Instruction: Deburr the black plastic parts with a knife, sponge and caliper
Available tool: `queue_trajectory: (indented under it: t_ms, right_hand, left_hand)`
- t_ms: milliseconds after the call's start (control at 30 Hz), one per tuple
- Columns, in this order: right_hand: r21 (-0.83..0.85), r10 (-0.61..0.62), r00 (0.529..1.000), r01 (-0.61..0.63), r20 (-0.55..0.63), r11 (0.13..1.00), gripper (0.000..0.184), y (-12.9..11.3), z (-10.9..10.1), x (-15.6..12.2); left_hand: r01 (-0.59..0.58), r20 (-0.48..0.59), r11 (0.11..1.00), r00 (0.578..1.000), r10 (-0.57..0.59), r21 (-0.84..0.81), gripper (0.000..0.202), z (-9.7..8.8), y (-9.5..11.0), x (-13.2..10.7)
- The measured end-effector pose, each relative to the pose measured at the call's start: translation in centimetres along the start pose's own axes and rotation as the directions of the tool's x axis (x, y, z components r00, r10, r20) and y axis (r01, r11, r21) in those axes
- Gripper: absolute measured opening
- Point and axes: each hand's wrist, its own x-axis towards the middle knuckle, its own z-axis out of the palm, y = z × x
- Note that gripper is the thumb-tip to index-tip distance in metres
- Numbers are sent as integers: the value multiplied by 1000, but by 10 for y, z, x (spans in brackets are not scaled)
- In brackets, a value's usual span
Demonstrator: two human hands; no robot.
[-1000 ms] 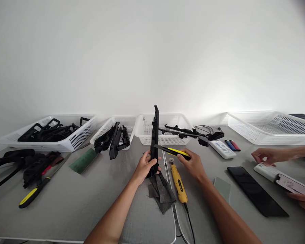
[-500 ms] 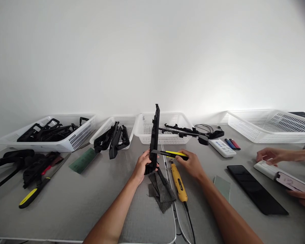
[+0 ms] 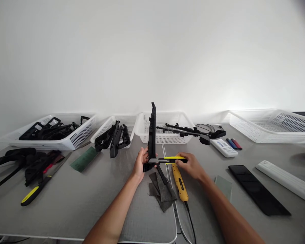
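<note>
Left hand: [image 3: 140, 164] fingers partly curled; lower end of black plastic strip [image 3: 152, 132] is gripped.
Right hand: [image 3: 191, 166] closed; handle of utility knife [image 3: 176, 159] is held, blade pointed left.
Black plastic strip: held near upright above the worktop [image 3: 112, 206], in front of the middle white basket [image 3: 167, 140].
Knife blade: laid across the strip's lower end in view; contact cannot be told.
Under hands: gray cloth [image 3: 165, 194] and yellow rotary tool [image 3: 180, 183] are set side by side, cord run toward the near edge.
Left side: black parts are piled in the large white basket [image 3: 77, 139]; yellow-and-black-handled tool [image 3: 34, 196] and green sheet [image 3: 84, 159] are laid on the worktop.
Right side: black slab [image 3: 259, 189] is placed beside a long white case [image 3: 284, 181].
</note>
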Motion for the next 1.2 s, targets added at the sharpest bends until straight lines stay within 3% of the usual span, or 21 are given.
queue_trajectory:
  t_ms: [167, 333, 467, 600, 767, 933, 1200]
  right_hand:
    - [-29, 3, 1000, -4, -23, 1000, 21, 0, 0, 0]
    - [4, 3, 994, -4, 109, 1000, 22, -1, 2, -1]
    - [-12, -17, 995, 18, 97, 1000, 22, -6, 6, -3]
    - [-2, -33, 983, 34, 183, 999, 21, -10, 8, -4]
    - [-19, -37, 994, 39, 98, 999, 21, -8, 5, -3]
    - [-7, -25, 989, 26, 148, 1000, 19, -3, -1, -2]
    - [-46, 8, 996, -4, 89, 999, 17, 1, -8, -2]
  left_hand:
    - [0, 8, 1000, 1000, 0, 17, 84, -1, 0, 0]
    - [17, 2, 1000, 1000, -17, -4, 92, -3, 1, 1]
    - [25, 10, 1000, 1000, -25, -7, 97, -4, 0, 1]
    - [29, 19, 999, 999, -29, -38, 99, -4, -1, 1]
    - [34, 22, 996, 999, -32, -86, 99, -5, -1, 0]
    - [24, 38, 995, 999, -20, -93, 98, -7, 1, 0]
    - [17, 37, 998, 999, -14, -60, 102, -10, 6, 3]
